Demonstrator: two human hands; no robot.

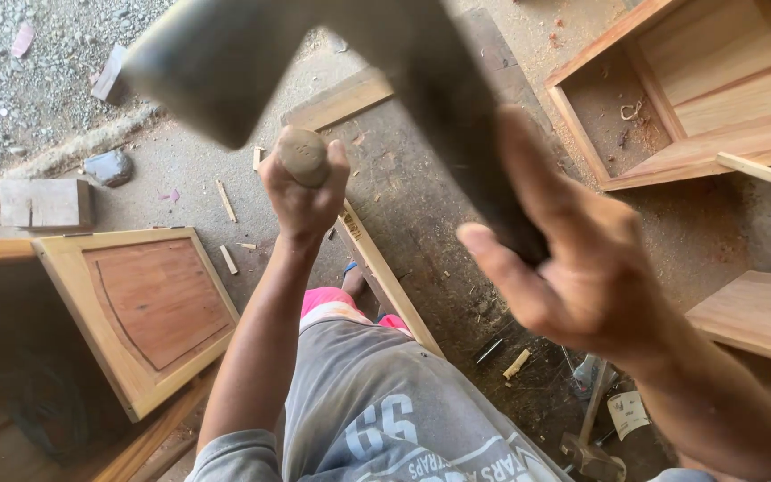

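Far left: grey gravel (37,54), then a small wooden block (45,203) and a dark stone (109,167) lying on the dusty concrete floor (403,205). Below these, a framed cabinet door (140,312) with a reddish panel, tilted against a darker carcass, apparently parked out of the way. Offcuts and shavings scattered about the floor.

Centre: left hand (303,187) closed tight around a rounded wooden handle (303,157), fist up, seemingly to steady the tool. Above it, a large blurred grey L-shaped tool (332,62), very close to the camera, likely a steel square raised to eye level; exact kind hard to tell. A long wooden strip (385,277) lying slantwise on the floor beneath, beside a sandalled foot.

Right of centre: right hand (573,268) partly open, fingers spread, palm pressed to the tool's dark arm, supporting rather than clasping it.

Far right: an open wooden cabinet frame (698,98), a plank (760,312), and a hammer (592,446) low on the floor.
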